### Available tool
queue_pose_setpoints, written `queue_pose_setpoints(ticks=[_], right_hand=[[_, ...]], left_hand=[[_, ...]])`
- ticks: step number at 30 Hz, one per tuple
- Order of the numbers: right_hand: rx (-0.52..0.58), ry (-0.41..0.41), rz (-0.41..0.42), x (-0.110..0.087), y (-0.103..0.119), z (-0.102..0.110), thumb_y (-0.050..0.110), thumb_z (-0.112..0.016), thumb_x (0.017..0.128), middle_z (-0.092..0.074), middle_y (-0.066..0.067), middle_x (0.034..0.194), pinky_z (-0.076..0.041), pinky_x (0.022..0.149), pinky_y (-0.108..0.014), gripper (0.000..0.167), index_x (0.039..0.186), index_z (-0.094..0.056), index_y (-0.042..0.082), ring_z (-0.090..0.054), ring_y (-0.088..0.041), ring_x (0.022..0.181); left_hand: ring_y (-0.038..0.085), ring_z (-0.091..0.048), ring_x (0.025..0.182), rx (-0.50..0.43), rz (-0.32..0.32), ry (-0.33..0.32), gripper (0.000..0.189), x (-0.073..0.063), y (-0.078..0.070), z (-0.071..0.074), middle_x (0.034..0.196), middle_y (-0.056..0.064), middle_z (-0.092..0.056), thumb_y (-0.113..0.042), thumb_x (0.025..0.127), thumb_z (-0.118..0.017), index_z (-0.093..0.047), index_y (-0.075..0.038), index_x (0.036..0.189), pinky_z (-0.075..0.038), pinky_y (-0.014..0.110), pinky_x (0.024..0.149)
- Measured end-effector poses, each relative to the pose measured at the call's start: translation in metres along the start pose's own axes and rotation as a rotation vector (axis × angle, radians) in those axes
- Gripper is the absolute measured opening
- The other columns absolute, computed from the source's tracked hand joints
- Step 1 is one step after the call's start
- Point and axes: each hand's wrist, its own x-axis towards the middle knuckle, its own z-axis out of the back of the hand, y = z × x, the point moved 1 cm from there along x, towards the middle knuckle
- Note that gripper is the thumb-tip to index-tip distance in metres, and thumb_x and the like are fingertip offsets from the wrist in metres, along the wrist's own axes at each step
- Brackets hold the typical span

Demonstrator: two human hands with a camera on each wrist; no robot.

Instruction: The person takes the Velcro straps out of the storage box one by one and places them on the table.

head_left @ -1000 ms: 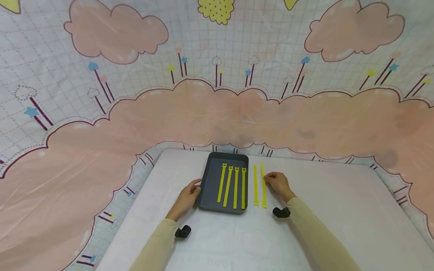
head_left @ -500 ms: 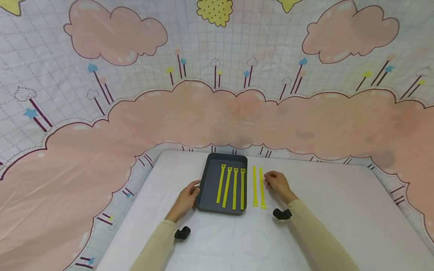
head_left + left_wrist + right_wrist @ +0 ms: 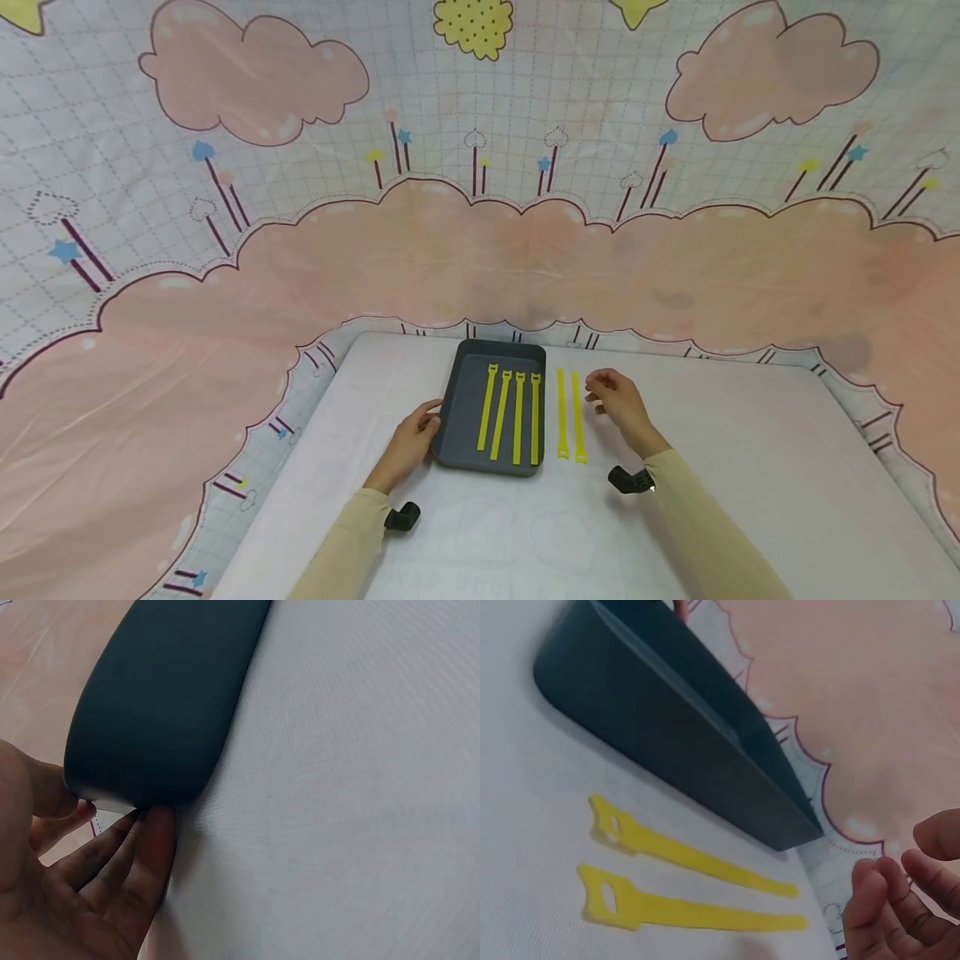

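Inside a dark grey tray point(image 3: 467, 400) lie several yellow hook-and-loop cable ties point(image 3: 518, 419), side by side, slotted heads at the far end. Two more ties, a left one point(image 3: 562, 414) and a right one point(image 3: 577, 418), lie on the table right of the tray, heads toward the person. My left hand point(image 3: 407, 442) touches the tray's left side; in the left wrist view its fingertips point(image 3: 156, 825) meet the outer wall. Just right of the two loose ties, my right hand point(image 3: 621, 407) is raised with loosely bent fingers, holding nothing.
A white-covered table point(image 3: 720, 433) stretches to both sides of the tray. Behind it hangs a patterned pink and white cloth point(image 3: 525, 258). Each wrist carries a black camera, one on the left wrist point(image 3: 403, 517) and one on the right point(image 3: 628, 480).
My right hand has let go of the right-hand cable tie, now lying beside the other, and has lifted slightly away with its fingers loosening. My left hand stays at the tray.
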Motion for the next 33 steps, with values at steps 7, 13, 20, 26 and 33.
queue_pose_setpoints(ticks=[7,13,20,26,33], right_hand=[[0.024,0.013,0.043,-0.011,0.008,0.004,0.021,-0.053,0.102,-0.059,-0.024,0.128,-0.058,0.076,-0.027,0.031,0.125,-0.055,0.001,-0.066,-0.020,0.101],[0.005,0.007,0.095,-0.020,0.013,0.004,0.021,-0.055,0.101,-0.058,-0.025,0.127,-0.058,0.076,-0.027,0.029,0.123,-0.056,0.003,-0.064,-0.029,0.107],[-0.072,-0.012,0.242,-0.033,0.023,0.001,0.020,-0.060,0.099,-0.064,-0.019,0.117,-0.058,0.072,-0.026,0.029,0.120,-0.059,0.000,-0.064,-0.032,0.103],[-0.149,-0.008,0.389,-0.040,0.033,-0.001,0.018,-0.061,0.098,-0.066,-0.016,0.114,-0.059,0.072,-0.032,0.025,0.118,-0.062,0.002,-0.064,-0.025,0.100],[-0.254,0.005,0.502,-0.041,0.040,-0.006,0.014,-0.062,0.097,-0.067,-0.012,0.112,-0.055,0.073,-0.025,0.024,0.119,-0.061,0.006,-0.063,-0.024,0.099]], left_hand=[[0.033,-0.061,0.118,-0.005,0.002,0.006,0.040,-0.001,-0.001,0.001,0.125,0.020,-0.065,-0.013,0.103,-0.050,-0.050,-0.012,0.143,-0.049,0.049,0.097],[0.035,-0.061,0.119,-0.006,0.002,0.006,0.040,-0.002,-0.003,0.001,0.126,0.020,-0.065,-0.014,0.103,-0.049,-0.049,-0.011,0.143,-0.049,0.050,0.097],[0.034,-0.061,0.119,-0.004,-0.004,0.001,0.040,-0.001,-0.002,0.000,0.125,0.019,-0.066,-0.015,0.103,-0.050,-0.049,-0.012,0.143,-0.049,0.050,0.097],[0.034,-0.061,0.119,-0.001,-0.007,0.000,0.040,0.000,-0.002,0.000,0.125,0.020,-0.066,-0.015,0.103,-0.050,-0.050,-0.012,0.143,-0.049,0.050,0.098],[0.035,-0.060,0.121,0.000,0.000,0.006,0.041,-0.002,-0.005,0.000,0.127,0.020,-0.065,-0.015,0.103,-0.049,-0.049,-0.011,0.144,-0.047,0.051,0.100]])
